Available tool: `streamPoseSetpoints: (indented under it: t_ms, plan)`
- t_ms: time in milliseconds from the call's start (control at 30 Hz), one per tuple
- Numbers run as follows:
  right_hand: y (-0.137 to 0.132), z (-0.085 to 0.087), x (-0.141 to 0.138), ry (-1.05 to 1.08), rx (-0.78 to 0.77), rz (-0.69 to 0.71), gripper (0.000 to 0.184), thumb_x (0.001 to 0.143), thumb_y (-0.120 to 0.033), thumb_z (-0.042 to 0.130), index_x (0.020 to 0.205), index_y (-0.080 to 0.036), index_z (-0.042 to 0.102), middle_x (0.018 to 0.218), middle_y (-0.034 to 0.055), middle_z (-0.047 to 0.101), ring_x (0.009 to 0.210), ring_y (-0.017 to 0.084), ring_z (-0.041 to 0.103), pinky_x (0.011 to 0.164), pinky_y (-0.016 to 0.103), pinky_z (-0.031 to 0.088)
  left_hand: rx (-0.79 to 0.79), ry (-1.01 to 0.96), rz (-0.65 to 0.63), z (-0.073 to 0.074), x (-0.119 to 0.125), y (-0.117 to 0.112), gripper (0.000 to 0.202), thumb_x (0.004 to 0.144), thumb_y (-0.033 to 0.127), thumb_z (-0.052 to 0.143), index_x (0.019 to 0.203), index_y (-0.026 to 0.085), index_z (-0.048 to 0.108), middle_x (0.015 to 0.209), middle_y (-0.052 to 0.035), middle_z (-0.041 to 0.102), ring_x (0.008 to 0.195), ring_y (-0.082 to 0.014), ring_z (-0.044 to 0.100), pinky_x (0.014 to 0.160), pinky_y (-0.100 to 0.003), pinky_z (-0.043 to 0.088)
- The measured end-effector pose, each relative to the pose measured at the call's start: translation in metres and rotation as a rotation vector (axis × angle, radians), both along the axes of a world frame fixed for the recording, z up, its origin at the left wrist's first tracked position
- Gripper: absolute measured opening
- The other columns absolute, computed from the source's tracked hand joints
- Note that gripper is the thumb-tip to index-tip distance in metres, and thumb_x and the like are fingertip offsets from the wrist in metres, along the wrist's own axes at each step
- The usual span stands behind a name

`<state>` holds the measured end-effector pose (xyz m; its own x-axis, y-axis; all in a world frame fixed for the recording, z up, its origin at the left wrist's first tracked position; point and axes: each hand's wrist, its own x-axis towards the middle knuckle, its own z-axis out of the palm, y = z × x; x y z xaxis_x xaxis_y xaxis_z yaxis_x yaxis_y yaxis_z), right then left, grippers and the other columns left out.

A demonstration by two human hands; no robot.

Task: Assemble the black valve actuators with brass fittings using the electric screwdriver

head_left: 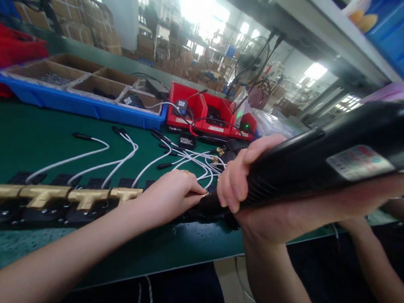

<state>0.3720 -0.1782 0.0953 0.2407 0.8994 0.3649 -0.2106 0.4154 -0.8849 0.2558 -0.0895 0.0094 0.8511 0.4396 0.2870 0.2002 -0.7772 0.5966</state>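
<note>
My right hand (245,176) is wrapped round the black barrel of an electric screwdriver (327,161), whose tip points left and down at the work. My left hand (170,195) rests on the green mat, fingers pressed together on a small part at the end of a row of brass fittings (63,194). The fittings sit on black bases (36,214). What the left fingertips pinch is too small to make out. A ring shows on one left finger.
White cables with black plugs (126,152) fan across the green table (21,136). A blue tray of cardboard compartments (77,95) stands behind, red boxes (206,112) beside it. Another person's forearm (375,259) is at lower right. A shelf runs overhead.
</note>
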Motion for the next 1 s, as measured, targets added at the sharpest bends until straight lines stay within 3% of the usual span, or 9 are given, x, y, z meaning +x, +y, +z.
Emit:
streamPoseSetpoints:
  t_ms: [133,300,567,1000]
  plan:
    - [-0.001,0.005,-0.001,0.004,-0.012,0.029,0.072,0.072,-0.093,0.059,0.065,-0.021,0.06,0.044,-0.0011,0.052,0.033,0.018,0.049,0.033,0.029,0.035,0.025,-0.005,0.055,0.002,-0.023,-0.002,0.015,0.091,0.021,0.069,0.096,0.024,0.083,0.095,-0.0047,0.079,0.091,-0.0213,0.071,0.078,-0.027,0.052]
    - [0.003,0.0,-0.006,-0.006,-0.007,0.066,0.075,0.063,-0.096,0.063,0.061,-0.021,0.061,0.041,-0.0005,0.05,0.031,0.017,0.047,0.032,0.028,0.033,0.044,0.029,0.038,-0.003,-0.042,-0.005,0.02,0.097,0.021,0.064,0.104,0.026,0.082,0.102,-0.0032,0.079,0.091,-0.0195,0.072,0.08,-0.027,0.053]
    - [0.006,0.002,-0.01,-0.034,-0.034,0.023,0.074,0.059,-0.095,0.068,0.056,-0.022,0.058,0.039,-0.0003,0.048,0.029,0.018,0.045,0.031,0.03,0.032,0.086,0.016,0.021,-0.003,-0.038,-0.007,0.017,0.096,0.024,0.066,0.101,0.025,0.083,0.101,-0.0038,0.08,0.092,-0.0201,0.072,0.082,-0.027,0.055]
    - [0.008,-0.01,-0.01,-0.105,-0.003,0.139,0.079,0.067,-0.098,0.057,0.053,-0.02,0.058,0.039,0.0012,0.049,0.031,0.015,0.044,0.033,0.028,0.034,0.049,-0.013,0.026,-0.007,-0.038,-0.009,0.017,0.096,0.021,0.068,0.099,0.024,0.084,0.096,-0.006,0.079,0.088,-0.0216,0.072,0.078,-0.03,0.056]
